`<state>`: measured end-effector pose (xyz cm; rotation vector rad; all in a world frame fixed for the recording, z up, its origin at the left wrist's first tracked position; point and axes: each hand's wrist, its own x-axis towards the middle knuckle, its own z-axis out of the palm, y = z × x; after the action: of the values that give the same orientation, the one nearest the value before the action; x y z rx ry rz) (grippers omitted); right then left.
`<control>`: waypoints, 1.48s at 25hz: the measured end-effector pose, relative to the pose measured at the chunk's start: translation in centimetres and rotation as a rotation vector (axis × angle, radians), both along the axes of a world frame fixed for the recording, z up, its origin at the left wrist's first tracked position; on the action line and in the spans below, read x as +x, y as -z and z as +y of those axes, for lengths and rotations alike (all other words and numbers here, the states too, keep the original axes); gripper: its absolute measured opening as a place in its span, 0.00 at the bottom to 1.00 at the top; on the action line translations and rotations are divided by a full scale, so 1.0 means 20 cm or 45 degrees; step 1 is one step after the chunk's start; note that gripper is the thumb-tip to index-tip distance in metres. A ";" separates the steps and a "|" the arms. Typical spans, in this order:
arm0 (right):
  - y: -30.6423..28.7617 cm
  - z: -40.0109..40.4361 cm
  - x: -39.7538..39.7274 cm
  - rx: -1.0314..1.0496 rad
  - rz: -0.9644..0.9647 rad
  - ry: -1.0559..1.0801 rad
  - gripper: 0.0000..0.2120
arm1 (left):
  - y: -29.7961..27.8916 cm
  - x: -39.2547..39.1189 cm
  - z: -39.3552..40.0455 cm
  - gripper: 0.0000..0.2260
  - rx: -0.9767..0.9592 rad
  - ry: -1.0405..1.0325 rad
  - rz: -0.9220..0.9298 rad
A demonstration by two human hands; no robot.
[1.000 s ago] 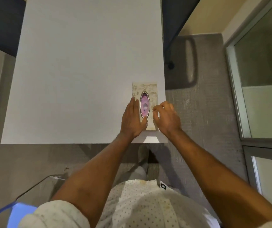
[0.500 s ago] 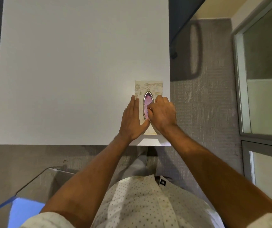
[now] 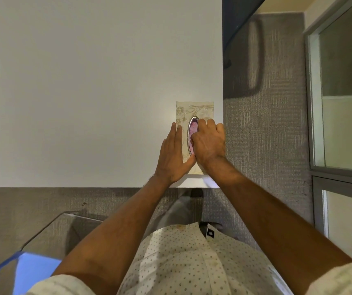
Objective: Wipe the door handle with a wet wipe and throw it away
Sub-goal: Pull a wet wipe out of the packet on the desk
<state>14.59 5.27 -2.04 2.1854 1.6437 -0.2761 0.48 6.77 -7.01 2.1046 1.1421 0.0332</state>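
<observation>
A beige floral wipe box (image 3: 194, 111) lies near the front right corner of a white table (image 3: 85, 92). Pink wet wipes (image 3: 193, 129) show through its oval, metal-rimmed opening. My left hand (image 3: 174, 154) lies flat along the box's left side with its thumb on the top, holding the box steady. My right hand (image 3: 209, 143) covers the right half of the box. Its fingers curl down into the opening onto the pink wipes, and the fingertips are hidden. No door handle is in view.
Grey carpet (image 3: 266, 124) runs to the right of the table. A glazed, grey-framed panel (image 3: 345, 81) stands at the far right. A clear angular object (image 3: 49, 228) and something blue (image 3: 28, 271) sit on the floor at the lower left.
My right hand has moved from beside the box onto its opening, and its fingers have curled into the pink wipes. My left hand has stayed against the box's left side.
</observation>
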 end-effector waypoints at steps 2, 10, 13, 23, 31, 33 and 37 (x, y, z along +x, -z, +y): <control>0.00 0.01 -0.01 -0.022 -0.022 -0.008 0.20 | 0.01 0.00 0.00 0.49 0.004 -0.006 0.004; 0.03 0.04 -0.01 -0.015 -0.032 -0.060 0.25 | 0.03 0.00 0.00 0.48 -0.001 -0.015 0.010; 0.03 0.04 -0.01 0.016 -0.042 -0.055 0.25 | 0.02 0.00 0.00 0.48 -0.010 -0.011 0.020; 0.03 0.03 -0.04 0.043 -0.061 -0.028 0.23 | 0.05 -0.01 0.00 0.46 -0.008 -0.007 0.027; 0.07 0.05 -0.02 0.094 0.001 -0.081 0.14 | 0.06 0.00 0.00 0.46 -0.015 -0.017 0.034; 0.07 0.03 -0.01 0.147 0.027 -0.086 0.12 | 0.05 -0.01 -0.01 0.46 -0.010 -0.007 0.033; 0.06 -0.04 0.02 0.379 0.095 -0.027 0.07 | 0.03 -0.01 0.00 0.46 -0.003 0.001 0.049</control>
<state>14.94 4.54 -3.30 2.3949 1.8493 -0.1132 0.23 6.69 -7.69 2.1113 1.1636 -0.0088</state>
